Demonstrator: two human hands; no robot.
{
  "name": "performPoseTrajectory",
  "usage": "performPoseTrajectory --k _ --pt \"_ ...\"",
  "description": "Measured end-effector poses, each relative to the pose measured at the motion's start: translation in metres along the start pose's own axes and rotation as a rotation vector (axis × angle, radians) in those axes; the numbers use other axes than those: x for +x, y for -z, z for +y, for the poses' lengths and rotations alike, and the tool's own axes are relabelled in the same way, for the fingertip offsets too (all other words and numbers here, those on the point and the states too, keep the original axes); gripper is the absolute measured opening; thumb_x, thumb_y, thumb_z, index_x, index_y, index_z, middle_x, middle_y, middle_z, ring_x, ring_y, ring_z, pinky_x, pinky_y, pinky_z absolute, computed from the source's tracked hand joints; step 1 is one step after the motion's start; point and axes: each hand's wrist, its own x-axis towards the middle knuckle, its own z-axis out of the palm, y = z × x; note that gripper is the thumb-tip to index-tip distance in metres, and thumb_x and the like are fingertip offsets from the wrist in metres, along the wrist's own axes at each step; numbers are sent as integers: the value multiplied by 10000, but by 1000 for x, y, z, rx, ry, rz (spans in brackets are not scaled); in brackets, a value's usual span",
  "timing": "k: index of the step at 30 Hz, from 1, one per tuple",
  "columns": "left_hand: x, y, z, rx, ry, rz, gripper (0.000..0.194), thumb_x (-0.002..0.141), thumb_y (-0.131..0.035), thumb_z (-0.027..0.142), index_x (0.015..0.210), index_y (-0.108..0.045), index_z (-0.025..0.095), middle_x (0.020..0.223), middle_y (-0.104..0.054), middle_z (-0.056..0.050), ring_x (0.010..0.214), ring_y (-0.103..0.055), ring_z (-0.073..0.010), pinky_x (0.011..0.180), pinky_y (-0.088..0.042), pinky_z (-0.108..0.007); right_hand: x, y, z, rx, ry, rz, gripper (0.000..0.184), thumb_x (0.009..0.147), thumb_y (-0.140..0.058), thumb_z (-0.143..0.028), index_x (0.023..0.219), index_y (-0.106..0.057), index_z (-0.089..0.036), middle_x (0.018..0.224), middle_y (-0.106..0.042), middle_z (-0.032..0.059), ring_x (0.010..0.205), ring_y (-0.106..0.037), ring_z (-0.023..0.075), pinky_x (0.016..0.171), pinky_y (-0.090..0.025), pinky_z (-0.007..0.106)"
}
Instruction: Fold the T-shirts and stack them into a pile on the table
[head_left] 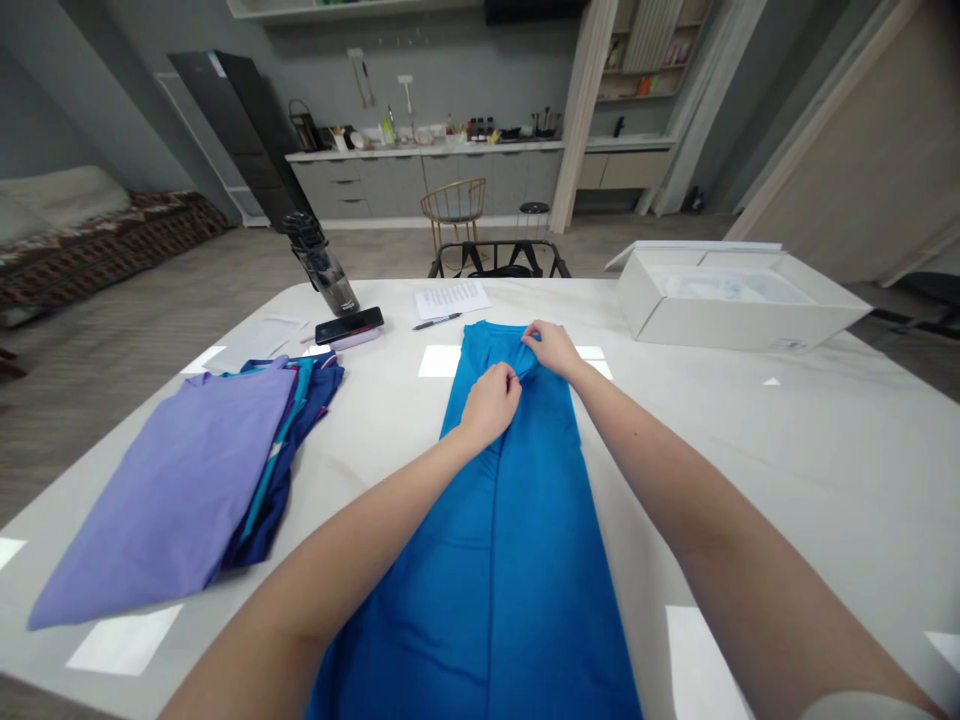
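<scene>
A blue garment [540, 540] lies lengthwise on the white table, its narrow end away from me and its wide end running out of view at the bottom. My left hand [492, 402] pinches a fold of the cloth near the far end, fingers closed. Just beyond it, to the right, my right hand [551, 348] grips the cloth by the far right corner. Between both hands the fabric is bunched and slightly raised. A seam runs down the middle of the garment, with small creases beside it. Which garment it is, I cannot tell for sure.
Folded clothes [180, 480], lilac on top, are stacked at the left of the table [787, 480]. Behind them are a phone [349, 326], a bottle [330, 275], a pen [437, 321] and printed paper [454, 299]. An open white box [727, 310] stands at the back right.
</scene>
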Motion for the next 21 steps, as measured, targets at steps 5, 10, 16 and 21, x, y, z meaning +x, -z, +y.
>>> performPoseTrajectory --k 5,10,16,21 --pt "15 -20 28 -171 32 59 138 1024 -493 245 987 -624 228 1042 -725 -56 975 -676 -202 892 -513 -328 16 19 14 24 -27 123 147 931 -629 -284 991 -733 -199 987 -751 63 925 -655 224 889 -487 338" --pt "2 -52 22 -153 -43 -151 243 1009 -536 267 1202 -664 195 1222 -723 -98 1145 -672 -230 1017 -519 -358 -4 9 42 -135 -161 -28 227 942 -602 -279 1115 -722 -194 1097 -708 115 1004 -641 259 907 -500 376" --pt "-35 -29 -13 58 -355 -197 355 1022 -461 185 1322 -650 193 1409 -647 -78 1302 -591 -220 1162 -414 -379 -52 -2 27 -308 -153 32 377 981 -533 -367 1322 -610 -224 1360 -570 176 1217 -531 360 951 -490 523" --pt "-63 -3 -34 215 -204 -162 353 1028 -489 240 1352 -620 190 1421 -617 -111 1296 -579 -247 1118 -430 -389 -86 -2 -8 -262 13 19 329 994 -540 -366 1274 -642 -228 1304 -584 147 1186 -551 334 967 -485 479"
